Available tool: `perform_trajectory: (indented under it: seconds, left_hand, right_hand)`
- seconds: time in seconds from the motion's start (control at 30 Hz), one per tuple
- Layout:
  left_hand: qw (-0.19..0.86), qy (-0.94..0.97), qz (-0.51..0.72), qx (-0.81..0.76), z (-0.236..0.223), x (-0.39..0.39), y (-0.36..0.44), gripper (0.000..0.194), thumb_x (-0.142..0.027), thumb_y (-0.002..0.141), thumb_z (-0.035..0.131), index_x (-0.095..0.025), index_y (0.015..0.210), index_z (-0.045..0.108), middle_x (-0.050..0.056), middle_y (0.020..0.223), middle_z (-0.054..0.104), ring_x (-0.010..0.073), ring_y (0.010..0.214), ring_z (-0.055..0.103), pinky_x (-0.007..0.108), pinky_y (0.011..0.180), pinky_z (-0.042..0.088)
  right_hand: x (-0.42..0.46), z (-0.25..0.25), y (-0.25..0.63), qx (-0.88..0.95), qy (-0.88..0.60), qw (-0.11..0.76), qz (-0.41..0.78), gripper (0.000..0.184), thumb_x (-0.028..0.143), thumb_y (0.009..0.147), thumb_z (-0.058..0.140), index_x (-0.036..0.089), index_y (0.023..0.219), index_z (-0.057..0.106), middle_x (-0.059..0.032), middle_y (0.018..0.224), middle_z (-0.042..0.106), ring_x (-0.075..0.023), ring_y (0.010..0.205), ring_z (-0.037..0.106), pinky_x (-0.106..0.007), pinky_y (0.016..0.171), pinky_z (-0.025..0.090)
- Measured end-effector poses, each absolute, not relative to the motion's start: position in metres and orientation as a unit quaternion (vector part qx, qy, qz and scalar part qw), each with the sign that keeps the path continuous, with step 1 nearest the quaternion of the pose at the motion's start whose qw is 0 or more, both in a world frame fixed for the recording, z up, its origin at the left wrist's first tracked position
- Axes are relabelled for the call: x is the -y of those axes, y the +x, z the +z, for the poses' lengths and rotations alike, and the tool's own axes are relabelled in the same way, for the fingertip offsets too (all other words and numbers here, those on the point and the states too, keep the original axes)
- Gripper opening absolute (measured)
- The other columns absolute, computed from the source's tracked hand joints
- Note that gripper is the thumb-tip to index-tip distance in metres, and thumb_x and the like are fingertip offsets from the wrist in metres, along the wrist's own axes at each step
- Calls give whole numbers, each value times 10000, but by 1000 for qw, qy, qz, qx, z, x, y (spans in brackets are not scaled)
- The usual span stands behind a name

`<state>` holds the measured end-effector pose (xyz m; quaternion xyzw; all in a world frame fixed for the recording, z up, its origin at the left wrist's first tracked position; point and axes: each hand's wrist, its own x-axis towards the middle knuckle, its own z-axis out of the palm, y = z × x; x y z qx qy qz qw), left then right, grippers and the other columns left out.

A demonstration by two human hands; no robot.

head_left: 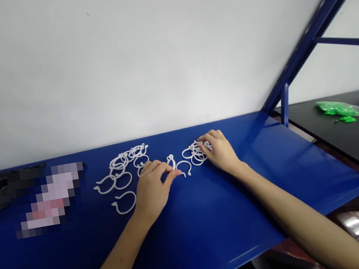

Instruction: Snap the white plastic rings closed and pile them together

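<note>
On a blue shelf [196,237], a white ring [173,162] is pinched by the nearly closed left hand [151,187], a ring pile [199,154] is touched by the loosely curled right hand [221,150], its grip unclear, and a pale wall [154,65] is seen behind.

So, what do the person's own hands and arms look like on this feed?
Both the left hand and right hand are ungloved. The left forearm and right forearm are bare to the picture's edge, with no sleeve, watch or bracelet showing. The left forearm has a small spot. Any upper-arm clothing is out of view.
</note>
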<state>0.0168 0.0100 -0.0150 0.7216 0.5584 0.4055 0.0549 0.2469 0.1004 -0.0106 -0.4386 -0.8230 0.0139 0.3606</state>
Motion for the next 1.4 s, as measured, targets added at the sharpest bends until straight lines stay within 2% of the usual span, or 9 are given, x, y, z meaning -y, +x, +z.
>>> perform_trajectory:
  seconds: [0.17, 0.27, 0.37, 0.5, 0.6, 0.7, 0.87, 1.23, 1.4]
  left_hand:
    - [26, 737, 392, -549, -17, -9, 17, 222, -379, 912, 638, -221, 757, 619, -6, 778, 646, 187, 805, 575, 365, 829, 455]
    - [-8, 756, 385, -529, -17, -7, 18, 210, -364, 913, 639, -223, 758, 622, 0, 775, 643, 193, 810, 561, 368, 839, 449]
    - [-44, 792, 351, -498, -18, -5, 19, 200, -357, 915, 634, -229, 763, 642, 13, 780, 652, 204, 818, 553, 374, 840, 448]
    - [-61, 813, 339, -470, -19, -2, 22, 178, -364, 919, 627, -235, 801, 659, 18, 809, 663, 203, 830, 569, 374, 858, 463]
    - [-42, 767, 413, -489, -17, -2, 23, 164, -391, 914, 630, -230, 900, 655, 37, 895, 666, 205, 880, 601, 354, 841, 493]
    - [30, 670, 469, -575, -13, -4, 21, 270, -453, 918, 606, -215, 1040, 639, 56, 976, 694, 192, 830, 637, 326, 748, 518]
    - [219, 636, 437, -597, -9, -5, 19, 303, -504, 939, 526, -247, 976, 682, -8, 798, 736, 152, 625, 646, 271, 606, 503]
    - [248, 664, 432, -557, -3, 12, 35, 210, -381, 924, 566, -242, 772, 609, -46, 687, 731, 140, 624, 694, 238, 611, 510]
    - [260, 605, 458, -597, -2, 13, 40, 234, -417, 941, 533, -232, 813, 597, -29, 712, 739, 138, 607, 677, 245, 593, 509]
  right_hand:
    - [-82, -1, 235, 827, -410, 384, 27, 116, 262, 973, 581, 205, 968, 681, -91, 955, 670, -251, 919, 556, -433, 851, 489]
    - [-61, 3, 220, 833, -367, 387, 150, 128, 302, 976, 593, 202, 958, 672, -52, 903, 690, -195, 852, 610, -378, 832, 509]
    - [-44, -1, 206, 801, -351, 390, 288, 133, 316, 960, 610, 200, 1016, 645, -8, 827, 688, -137, 726, 636, -280, 691, 527]
    - [-36, -8, 197, 748, -350, 427, 368, 105, 278, 945, 598, 196, 1010, 609, 1, 812, 689, -126, 718, 661, -264, 690, 547]
    - [-38, -6, 199, 734, -355, 453, 362, 132, 272, 935, 598, 201, 1045, 614, 1, 802, 678, -126, 706, 654, -260, 676, 548]
    - [-41, -4, 202, 746, -347, 465, 326, 151, 251, 942, 586, 204, 1073, 647, -4, 811, 683, -123, 706, 645, -253, 677, 538]
    - [-39, -7, 202, 801, -303, 435, 278, 116, 246, 970, 578, 200, 1017, 673, -26, 853, 695, -137, 738, 642, -271, 711, 530]
    - [-38, -7, 209, 851, -230, 422, 213, 190, 166, 1019, 461, 196, 1076, 640, -82, 973, 676, -181, 907, 616, -341, 831, 532]
    - [-42, -10, 205, 832, -262, 445, 202, 122, 184, 1002, 521, 190, 1038, 637, -64, 937, 683, -171, 871, 639, -321, 803, 536]
